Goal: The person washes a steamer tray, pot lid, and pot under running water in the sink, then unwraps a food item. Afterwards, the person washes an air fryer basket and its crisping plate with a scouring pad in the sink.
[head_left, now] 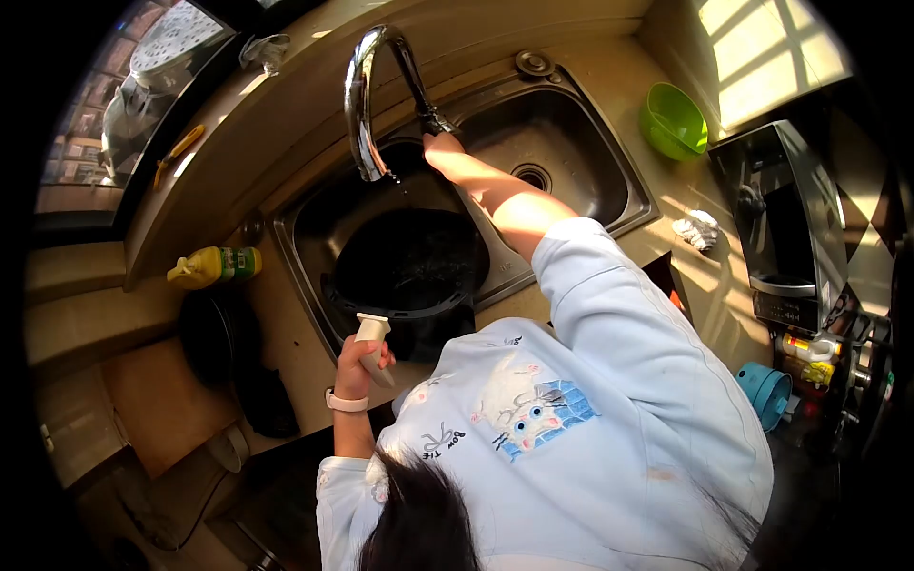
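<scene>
My left hand [360,362], with a pale band on its wrist, is closed around the cream handle [373,333] of a round black air fryer basket [409,257]. The basket sits in the left bowl of the steel double sink [505,269], under the spout of a chrome faucet [360,105]. Drops of water fall from the spout, and the inside of the basket looks wet. My right hand [441,145] reaches across the sink divider to the faucet's base, its fingers closed at the lever there. Part of those fingers is hidden.
A yellow bottle [217,267] lies left of the sink, near a black pan-like item [224,347]. At the right stand a green bowl [673,121], a crumpled white cloth-like item [697,230], a microwave [781,224] and a blue container [764,392]. A drain cap [534,64] rests behind the sink.
</scene>
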The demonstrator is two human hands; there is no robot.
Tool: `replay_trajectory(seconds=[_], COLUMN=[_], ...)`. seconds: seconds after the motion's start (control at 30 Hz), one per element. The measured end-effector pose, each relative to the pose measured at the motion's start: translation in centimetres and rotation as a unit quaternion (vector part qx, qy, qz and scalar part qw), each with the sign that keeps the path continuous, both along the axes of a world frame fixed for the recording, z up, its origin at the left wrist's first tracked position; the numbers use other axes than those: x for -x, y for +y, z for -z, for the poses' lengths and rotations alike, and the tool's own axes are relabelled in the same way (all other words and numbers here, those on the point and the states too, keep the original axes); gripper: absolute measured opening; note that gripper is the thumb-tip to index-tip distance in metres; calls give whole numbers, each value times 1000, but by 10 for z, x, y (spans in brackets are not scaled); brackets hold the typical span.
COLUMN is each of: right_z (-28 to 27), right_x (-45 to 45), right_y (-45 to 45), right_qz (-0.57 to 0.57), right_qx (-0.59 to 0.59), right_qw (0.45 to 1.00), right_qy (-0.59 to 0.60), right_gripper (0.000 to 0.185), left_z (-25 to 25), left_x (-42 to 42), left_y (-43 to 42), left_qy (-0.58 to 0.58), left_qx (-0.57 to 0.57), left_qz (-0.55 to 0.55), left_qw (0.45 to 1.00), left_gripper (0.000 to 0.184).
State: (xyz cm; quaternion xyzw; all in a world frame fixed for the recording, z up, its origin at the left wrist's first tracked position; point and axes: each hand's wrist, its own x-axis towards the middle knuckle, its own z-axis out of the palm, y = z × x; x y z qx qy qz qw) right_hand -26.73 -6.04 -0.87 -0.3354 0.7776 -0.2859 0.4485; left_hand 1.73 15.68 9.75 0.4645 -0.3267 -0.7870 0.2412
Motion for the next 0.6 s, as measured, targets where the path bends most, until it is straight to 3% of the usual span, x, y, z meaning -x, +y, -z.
replay_trajectory(seconds=[0.03,0.1,0.23,0.3,0.37,0.43,0.5,0.53,0.6], right_z=[-30,-27,-49,-34,-23,-29,7,27,60], right_x=[-5,-9,-27,-41,-47,-48,-51,-56,-65], right_y=[21,32,55,53,49,61,68,77,98], right_qz=[31,57,-29,-71,-183,-211,-228,-224,-244], right_qx=[23,34,-65,-114,-171,-148,-111,-110,-159], right_qw=[999,998,996,983,962,959,963,961,950], right_qy=[28,7,59,123,111,114,93,115,114], right_gripper=[49,55,56,43,32,28,29,29,31], left_z=[-5,-25,-67,-76,-84,-83,-94,-94,-99], left_x=[-4,-5,9,9,18,6,11,10,16], left_y=[-3,-12,-35,-48,-54,-62,-63,-61,-62], left_qy=[-1,-58,-224,-315,-404,-479,-573,-608,-626], left_qx=[-13,-45,10,28,85,120,200,292,316], left_qz=[-11,-18,24,100,138,210,287,300,345], left_qw=[1000,997,974,943,900,844,742,675,624], left_gripper=[33,34,39,40,40,42,43,42,41])
